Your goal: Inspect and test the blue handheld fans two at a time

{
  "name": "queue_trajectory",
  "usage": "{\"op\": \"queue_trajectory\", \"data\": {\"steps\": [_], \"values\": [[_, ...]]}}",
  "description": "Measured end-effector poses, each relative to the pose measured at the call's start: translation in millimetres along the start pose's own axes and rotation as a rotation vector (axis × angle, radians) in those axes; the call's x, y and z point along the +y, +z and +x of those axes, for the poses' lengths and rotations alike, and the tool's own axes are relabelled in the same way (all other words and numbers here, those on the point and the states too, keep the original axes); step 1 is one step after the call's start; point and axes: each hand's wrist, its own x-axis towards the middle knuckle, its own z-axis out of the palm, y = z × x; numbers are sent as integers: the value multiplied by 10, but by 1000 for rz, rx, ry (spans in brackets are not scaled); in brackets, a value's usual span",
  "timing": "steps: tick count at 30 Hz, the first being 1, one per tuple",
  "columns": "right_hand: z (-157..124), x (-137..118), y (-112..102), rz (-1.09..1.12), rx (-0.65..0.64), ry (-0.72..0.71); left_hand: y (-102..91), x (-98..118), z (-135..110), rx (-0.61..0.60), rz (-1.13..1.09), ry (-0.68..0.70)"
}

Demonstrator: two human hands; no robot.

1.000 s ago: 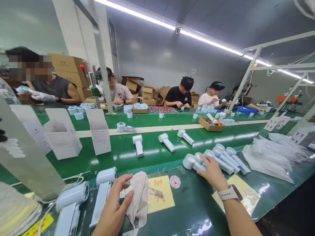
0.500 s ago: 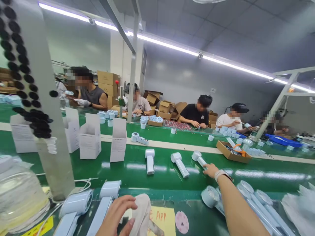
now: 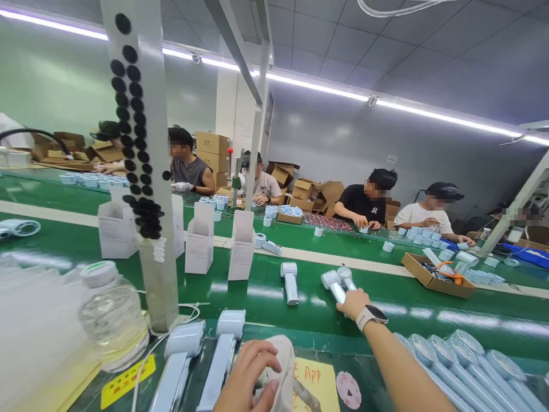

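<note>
On the green conveyor belt (image 3: 240, 294), my right hand (image 3: 355, 303) is closed around the handle of a light-blue handheld fan (image 3: 345, 277). A second fan (image 3: 332, 281) lies tight against it, its handle end at my fingers; whether I grip both is hidden. A third fan (image 3: 290, 283) lies apart to their left. At the near edge, my left hand (image 3: 253, 372) has its fingers curled on a crumpled white cloth (image 3: 283, 366), with the thumb below. Two more fans (image 3: 185, 340) (image 3: 231, 323) lie left of this hand.
Several fans (image 3: 446, 350) lie in a row at near right. A lidded clear jar (image 3: 112, 320) stands left by a metal post (image 3: 160, 286). White boxes (image 3: 242, 252) stand open on the belt. Beyond are a cardboard tray (image 3: 437, 281) and several people. A yellow note (image 3: 315, 380) lies in front.
The view has swung left. My right hand has drawn the rightmost belt fan leftwards, up against the middle one. My left hand's fingers have curled closer onto the white cloth.
</note>
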Motion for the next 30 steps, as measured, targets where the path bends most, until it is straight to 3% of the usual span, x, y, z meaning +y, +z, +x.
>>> {"op": "queue_trajectory", "data": {"steps": [6, 10, 14, 17, 20, 22, 24, 25, 27, 28, 30], "values": [[-897, -36, -52, 259, -31, -206, -66, 149, 77, -130, -193, -255], [-1707, -297, 33, 632, 14, -344, 21, 196, 53, -249, -667, -361], [-2195, -683, 95, 934, 42, -450, 14, 307, 43, -63, -1173, -532], [-2253, -881, 155, 1388, -146, -387, -137, 362, 78, -57, -1397, -657], [-2227, -1030, 289, 1920, -502, -253, -309, 360, 99, -201, -1597, -555], [-2182, -1107, 384, 2106, -747, -244, -385, 331, 101, -234, -1617, -471], [-2052, -1137, 415, 2027, -896, -317, -422, 291, 104, -238, -1591, -456], [-1939, -1128, 396, 1864, -873, -366, -430, 270, 108, -229, -1578, -465], [-1623, -1069, 310, 1362, -636, -427, -433, 231, 122, -155, -1540, -485], [-1437, -1031, 262, 1062, -369, -387, -432, 216, 131, -97, -1509, -496], [-1075, -968, 209, 910, -115, -297, -429, 194, 149, 32, -1426, -513]]}}
